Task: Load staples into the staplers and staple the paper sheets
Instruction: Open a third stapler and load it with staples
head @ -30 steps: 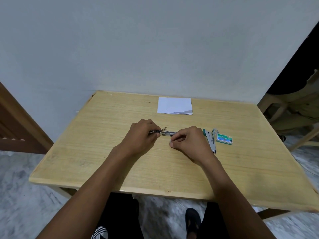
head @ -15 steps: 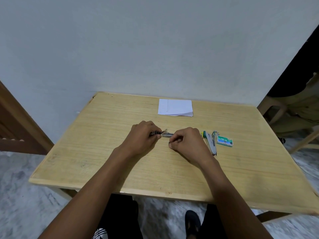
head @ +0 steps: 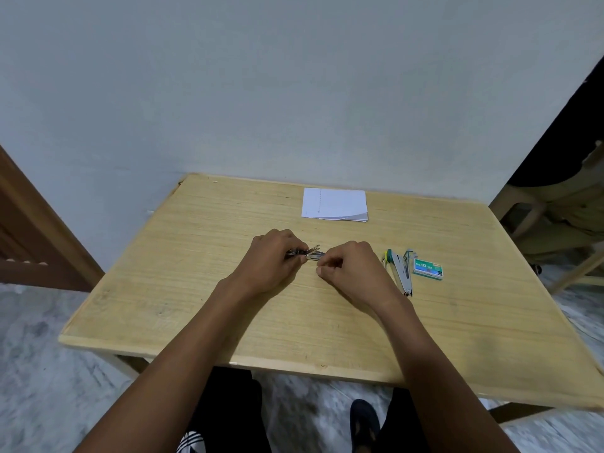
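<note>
At the middle of the wooden table [head: 202, 308], my left hand [head: 273, 261] grips a small dark stapler [head: 310, 254] whose metal parts stick out to the right. My right hand [head: 351, 271] pinches at the stapler's metal end with thumb and forefinger; whether a staple strip is between them is hidden. A second stapler [head: 400, 271], green and yellow, lies opened out flat to the right of my right hand. A green staple box [head: 428, 269] sits beside it. A stack of white paper sheets [head: 334, 204] lies at the table's far edge.
A pale wall stands right behind the table. A brown wooden frame [head: 29, 243] is at the left, and a plastic chair [head: 536, 217] stands at the right. The floor is grey marble, and my legs and a dark shoe [head: 364, 420] show under the near edge.
Both hands stay together on the stapler; my right hand's fingertips have shifted slightly at its metal end. The other things on the table have not moved.
</note>
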